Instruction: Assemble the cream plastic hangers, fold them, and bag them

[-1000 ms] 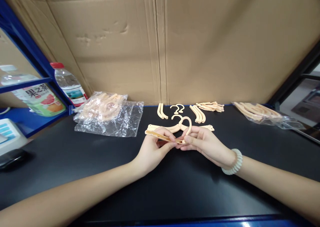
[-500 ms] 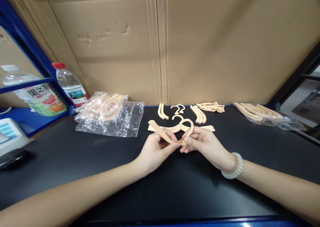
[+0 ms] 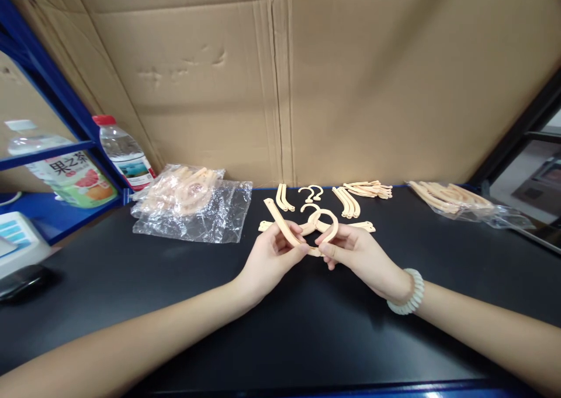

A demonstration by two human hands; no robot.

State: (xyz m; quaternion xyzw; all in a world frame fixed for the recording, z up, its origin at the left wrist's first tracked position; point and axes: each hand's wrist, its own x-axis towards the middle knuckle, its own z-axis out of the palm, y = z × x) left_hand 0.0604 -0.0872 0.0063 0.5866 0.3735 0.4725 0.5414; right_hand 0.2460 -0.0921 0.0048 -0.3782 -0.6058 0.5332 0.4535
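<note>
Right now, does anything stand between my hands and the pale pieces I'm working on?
Nothing visible does. The left hand already grips the curved arm piece, and the right hand grips the hook. The hanger on the black table lies beyond them, not in between.

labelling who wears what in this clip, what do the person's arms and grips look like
Both the left forearm and right forearm are bare, with no sleeves in view. The left grip and right grip are ungloved. The right wrist wears a pale, whitish-green bracelet of chunky, rounded segments; the left wrist shows nothing worn.
</note>
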